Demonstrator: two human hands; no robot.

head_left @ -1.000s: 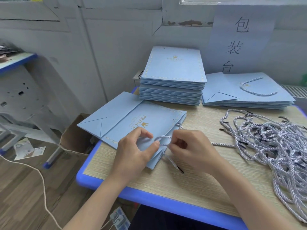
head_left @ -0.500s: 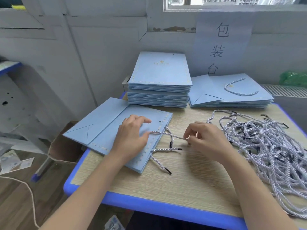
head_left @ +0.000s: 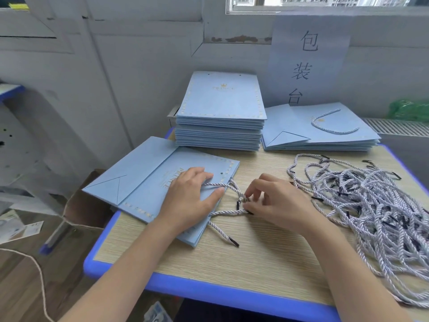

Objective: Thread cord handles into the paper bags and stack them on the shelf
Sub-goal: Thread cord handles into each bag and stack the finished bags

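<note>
A flat light-blue paper bag [head_left: 144, 180] lies on the table's left part, its open end toward the middle. My left hand [head_left: 188, 198] rests flat on that end, fingers straight, over a white twisted cord [head_left: 220, 185] coming out of the bag. My right hand [head_left: 274, 201] pinches the cord ends [head_left: 243, 203] just right of the bag's edge. Another cord end with a black tip [head_left: 233, 241] trails out below.
A tall stack of flat blue bags [head_left: 220, 117] stands at the back middle. A lower pile with a cord handle on top [head_left: 325, 129] lies at the back right. A heap of loose cords [head_left: 371, 205] covers the right side. The table has a blue edge [head_left: 209, 289]. A cardboard box [head_left: 86, 205] sits on the floor at the left.
My left hand went from pinching the cord to lying flat on the bag. My right hand drew the cord out to the right, then came back closer to the bag.
</note>
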